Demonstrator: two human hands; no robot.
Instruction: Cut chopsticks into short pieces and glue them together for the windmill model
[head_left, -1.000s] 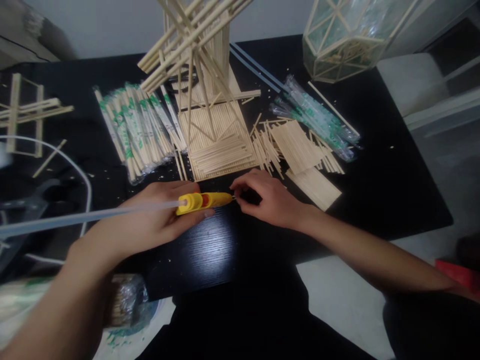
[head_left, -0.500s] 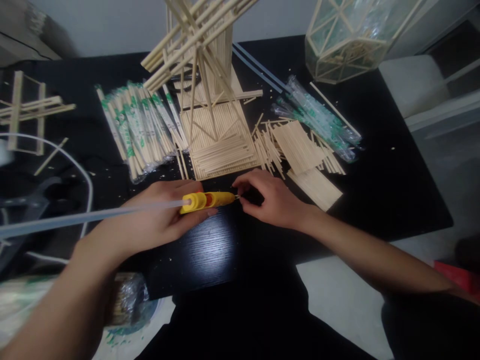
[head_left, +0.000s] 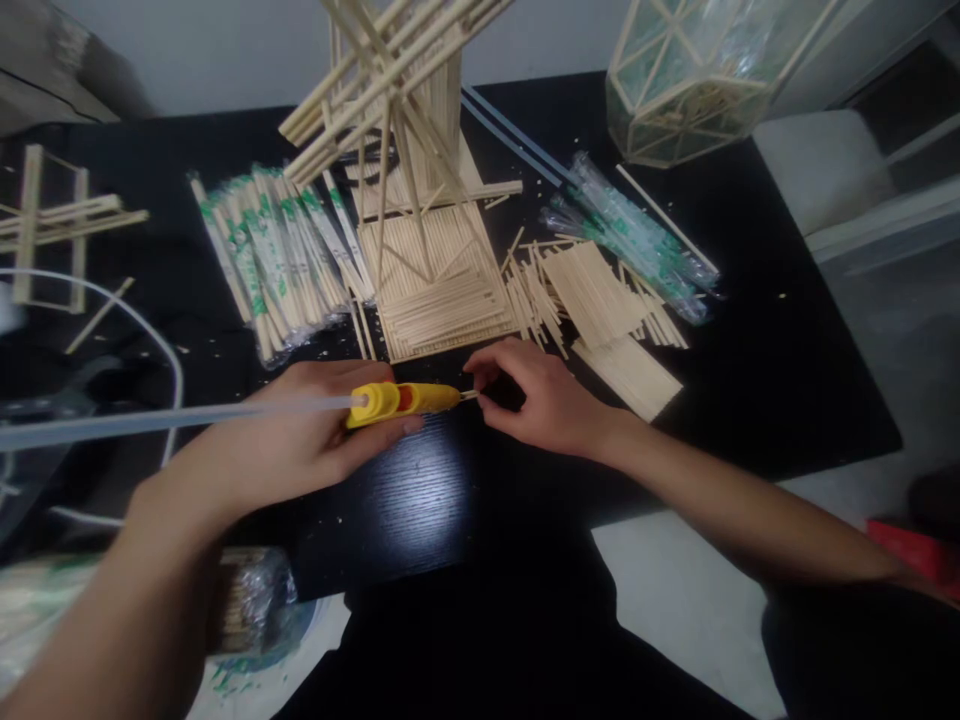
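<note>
My left hand (head_left: 300, 440) is wrapped round a yellow glue gun (head_left: 401, 399) with a long clear glue stick (head_left: 172, 418) trailing left out of its back. Its nozzle points right and meets my right hand (head_left: 536, 398), whose fingers are pinched on a small piece at the tip that I cannot make out. Both hands hover over the black table (head_left: 787, 380), just in front of a model made of wooden sticks (head_left: 420, 200) with a flat stick base.
Wrapped chopstick packs (head_left: 277, 250) lie left of the model, loose cut sticks (head_left: 592, 295) and more packs (head_left: 637, 235) to its right. A stick-framed lantern shape (head_left: 690, 70) stands back right. A small stick frame (head_left: 52, 225) and a white cable (head_left: 150, 330) lie left.
Both hands stay nearly still; the glue gun has slid slightly left, its nozzle staying at my right hand's pinched fingers.
</note>
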